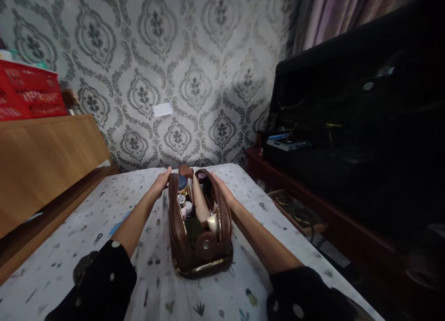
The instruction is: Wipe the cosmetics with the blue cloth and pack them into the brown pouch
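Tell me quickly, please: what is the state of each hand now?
Left hand: on the left rim of the brown leather toiletry bag; grip cannot be told.
Right hand: on the bag's right rim; grip cannot be told.

Too small to read: any labels on the jars and bottles (183, 205) packed inside the brown leather toiletry bag (177, 233), their lower halves sunk out of sight below its rim. Partly hidden behind the bag's wall, the fingertips of the right hand (220, 186). Cut off by the frame's left edge, a red plastic crate (29, 91) with blurred lettering; cut off below, both black dotted sleeves (97, 284); lost in shadow, the contents of the open wooden drawer (299, 210).
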Tool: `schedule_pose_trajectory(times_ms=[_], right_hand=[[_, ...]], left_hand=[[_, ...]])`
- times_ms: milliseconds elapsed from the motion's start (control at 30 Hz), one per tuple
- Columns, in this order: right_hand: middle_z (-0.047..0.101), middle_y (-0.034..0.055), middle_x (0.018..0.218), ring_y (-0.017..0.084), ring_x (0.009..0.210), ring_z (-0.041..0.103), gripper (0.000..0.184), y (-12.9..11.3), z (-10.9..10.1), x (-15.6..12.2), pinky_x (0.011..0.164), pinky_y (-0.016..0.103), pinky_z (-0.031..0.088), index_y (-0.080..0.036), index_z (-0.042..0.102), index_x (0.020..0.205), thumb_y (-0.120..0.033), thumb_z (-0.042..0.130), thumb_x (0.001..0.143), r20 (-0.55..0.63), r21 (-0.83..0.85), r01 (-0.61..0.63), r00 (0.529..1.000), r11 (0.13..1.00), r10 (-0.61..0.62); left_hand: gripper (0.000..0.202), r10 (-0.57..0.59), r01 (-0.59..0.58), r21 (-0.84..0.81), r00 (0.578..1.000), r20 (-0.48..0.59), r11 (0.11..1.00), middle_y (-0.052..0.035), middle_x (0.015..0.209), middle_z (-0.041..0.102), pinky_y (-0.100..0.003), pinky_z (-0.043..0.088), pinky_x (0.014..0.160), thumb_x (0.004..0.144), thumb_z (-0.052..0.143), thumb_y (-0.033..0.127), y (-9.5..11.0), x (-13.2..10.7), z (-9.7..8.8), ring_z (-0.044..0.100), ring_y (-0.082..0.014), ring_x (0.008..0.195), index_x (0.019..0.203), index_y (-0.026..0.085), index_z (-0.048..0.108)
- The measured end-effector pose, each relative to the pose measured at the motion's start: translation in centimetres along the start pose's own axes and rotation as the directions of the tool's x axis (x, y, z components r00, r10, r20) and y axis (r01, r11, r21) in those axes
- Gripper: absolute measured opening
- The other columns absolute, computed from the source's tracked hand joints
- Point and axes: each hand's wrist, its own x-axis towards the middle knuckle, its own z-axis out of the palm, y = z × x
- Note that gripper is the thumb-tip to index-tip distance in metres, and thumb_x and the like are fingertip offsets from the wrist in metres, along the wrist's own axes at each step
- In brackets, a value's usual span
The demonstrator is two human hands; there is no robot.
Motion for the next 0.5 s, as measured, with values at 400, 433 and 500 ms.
schedule_pose_trajectory(times_ms=[400,433,500], right_hand=[[0.062,0.0089,0.124,0.021,0.104,0.064,0.032,-2.4,1.4,11.6,0.088,0.042,0.057,-0.018,0.06,0.124,-0.036,0.06,0.097,0.099,-0.273,-0.328,0.926,0.905,0.365],[0.061,0.0095,0.126,0.022,0.106,0.064,0.033,-2.4,1.5,12.0,0.089,0.043,0.056,-0.018,0.06,0.125,-0.035,0.061,0.097,0.099,-0.288,-0.322,0.927,0.902,0.363],[0.061,0.0096,0.127,0.023,0.107,0.064,0.034,-2.3,1.5,12.2,0.09,0.044,0.056,-0.018,0.059,0.125,-0.035,0.061,0.097,0.097,-0.308,-0.307,0.931,0.9,0.351]], left_hand=[[0.026,-0.008,0.074,-0.472,0.99,0.14,0.878,-0.0018,0.07,0.072,-0.025,0.051,0.062,0.075,0.076,0.029,0.2,4.3,2.3,0.065,-0.015,0.059,0.096,0.015,0.069],[0.026,0.001,0.062,-0.49,0.992,0.129,0.869,-0.0014,0.072,0.072,-0.025,0.052,0.064,0.075,0.076,0.026,0.1,4.5,2.3,0.066,-0.0147,0.061,0.098,0.015,0.069],[0.024,0.009,0.048,-0.512,0.994,0.109,0.858,-0.0013,0.075,0.072,-0.025,0.052,0.066,0.077,0.076,0.025,0.0,4.8,2.3,0.067,-0.0145,0.065,0.098,0.015,0.069]])
